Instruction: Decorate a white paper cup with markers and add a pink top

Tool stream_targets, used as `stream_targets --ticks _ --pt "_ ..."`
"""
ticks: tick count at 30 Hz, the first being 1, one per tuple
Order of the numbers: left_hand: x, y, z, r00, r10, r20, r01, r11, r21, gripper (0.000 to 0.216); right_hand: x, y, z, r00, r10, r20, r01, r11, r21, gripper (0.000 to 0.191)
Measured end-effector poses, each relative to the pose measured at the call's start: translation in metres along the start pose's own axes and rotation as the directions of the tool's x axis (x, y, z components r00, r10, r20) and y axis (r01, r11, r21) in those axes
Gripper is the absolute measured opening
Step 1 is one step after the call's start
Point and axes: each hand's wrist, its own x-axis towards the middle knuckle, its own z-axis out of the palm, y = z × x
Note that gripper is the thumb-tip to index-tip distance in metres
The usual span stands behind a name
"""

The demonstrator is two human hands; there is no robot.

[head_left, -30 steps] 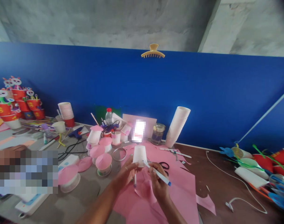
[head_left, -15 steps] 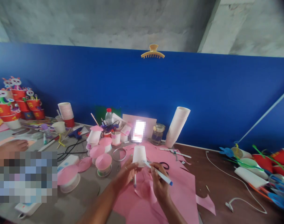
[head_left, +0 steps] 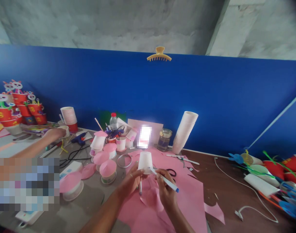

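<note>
My left hand (head_left: 133, 179) is closed on a white paper cup (head_left: 145, 161), which it holds upside down over the pink paper (head_left: 187, 197). In my right hand (head_left: 166, 187) is a white marker (head_left: 167, 182) with a blue end, its tip at the lower right part of the cup. Beneath my hands lies another pen (head_left: 140, 187), partly hidden. Black scissor handles (head_left: 171, 172) show just behind my right hand. To the left stand several cups topped with pink paper cones (head_left: 108, 168).
Another person's hand (head_left: 57, 133) reaches to a small cup at the left. A tall stack of white cups (head_left: 185, 131) leans by the blue partition beside a glass jar (head_left: 164, 139). A lit phone (head_left: 145, 136) stands behind. A white cable (head_left: 250, 186) lies right.
My hands stay almost where they were, the marker still at the cup. The other person's hand has moved right and away, from the table to a small cup.
</note>
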Motion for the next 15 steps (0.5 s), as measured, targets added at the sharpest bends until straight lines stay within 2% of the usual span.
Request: stream_targets --ticks 9,15 --pt "0.003 -0.008 -0.006 1.000 0.000 -0.028 -0.001 0.999 -0.050 0.038 0.000 -0.001 0.000 0.998 0.056 -0.023 -0.056 0.998 0.011 0.029" --pt "0.004 -0.010 -0.007 1.000 -0.007 -0.023 0.005 0.998 -0.056 0.043 0.002 -0.008 -0.001 0.983 0.136 -0.120 -0.127 0.988 0.084 0.033"
